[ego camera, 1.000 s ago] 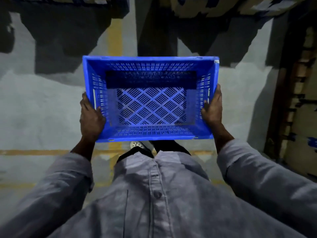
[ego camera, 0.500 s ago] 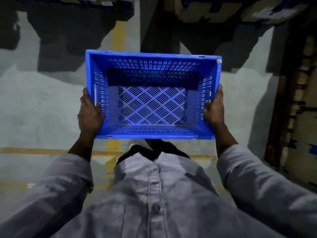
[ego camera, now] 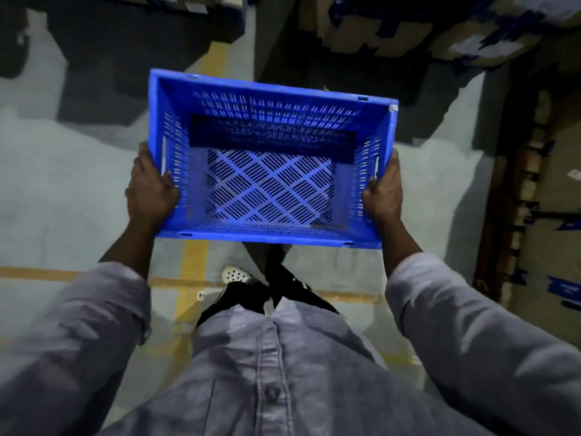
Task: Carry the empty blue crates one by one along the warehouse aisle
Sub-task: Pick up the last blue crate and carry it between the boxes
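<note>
**a:** ok so where's the crate at in this shot?

**b:** the blue crate (ego camera: 270,162) is up in the air in front of the person's waist, carried between both hands over the grey concrete floor (ego camera: 63,190). it's empty, you can see straight through the slotted diamond-pattern bottom. it sits a bit skewed, the far right corner dipping lower in the view than the far left one.

**a:** and the hands?

**b:** left hand (ego camera: 151,191) is clamped on the left short side, thumb hooked over the rim into the inside, the rest of the fingers out of sight under or behind the wall. right hand (ego camera: 385,191) does the same on the right short side, thumb over the edge next to the handle slot. both closed tight on the crate, one per end.

**a:** anything else around?

**b:** grey button-up shirt (ego camera: 270,372) with long sleeves fills the bottom. below the crate there's a white perforated shoe (ego camera: 234,275) and dark trousers. yellow floor line (ego camera: 193,272) runs away under the crate, crossing an orange-ish line that goes left to right. cardboard boxes (ego camera: 393,29) stacked along the top, kinda blurry, and more stacked stuff down the right edge that i can't make out properly.
</note>
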